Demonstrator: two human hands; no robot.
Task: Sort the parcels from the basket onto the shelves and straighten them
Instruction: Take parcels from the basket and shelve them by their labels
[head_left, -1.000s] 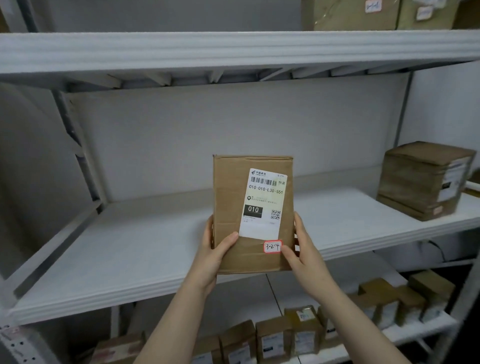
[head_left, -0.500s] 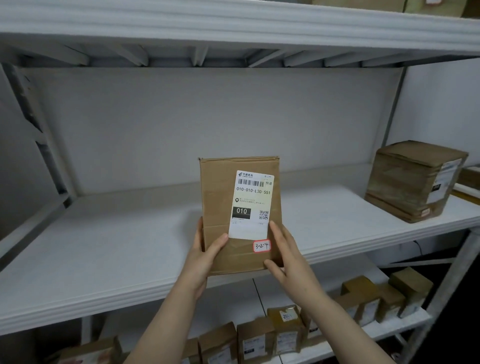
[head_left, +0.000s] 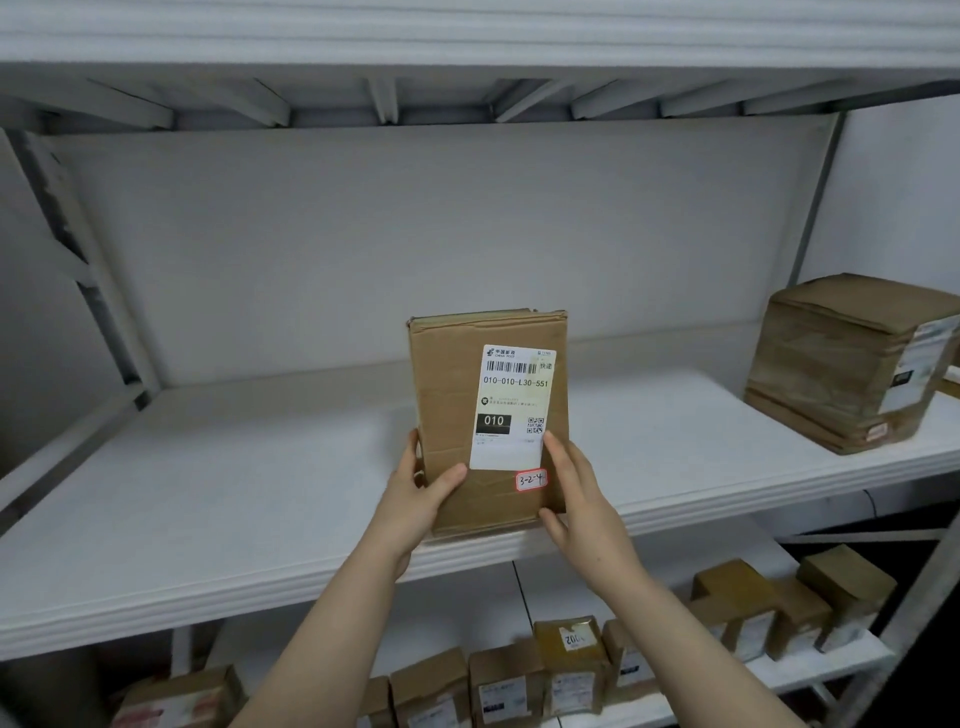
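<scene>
A flat brown cardboard parcel (head_left: 451, 395) stands upright at the front edge of the white middle shelf (head_left: 234, 493), its face with a white shipping label and a small red-edged sticker marked 3-2-4 turned towards me. My left hand (head_left: 418, 499) grips its lower left edge, thumb across the front. My right hand (head_left: 576, 499) holds the lower right edge, fingers along the side and the thumb under the corner. The basket is out of view.
A larger taped brown box (head_left: 852, 364) sits at the right end of the same shelf. Several small parcels (head_left: 571, 670) stand in a row on the lower shelf (head_left: 826, 670). The upper shelf's underside (head_left: 467, 98) spans overhead. Metal uprights frame both sides.
Both hands carried the parcel forward over the middle shelf; its bottom now sits at the shelf's front edge. The view moved closer and tilted lower.
</scene>
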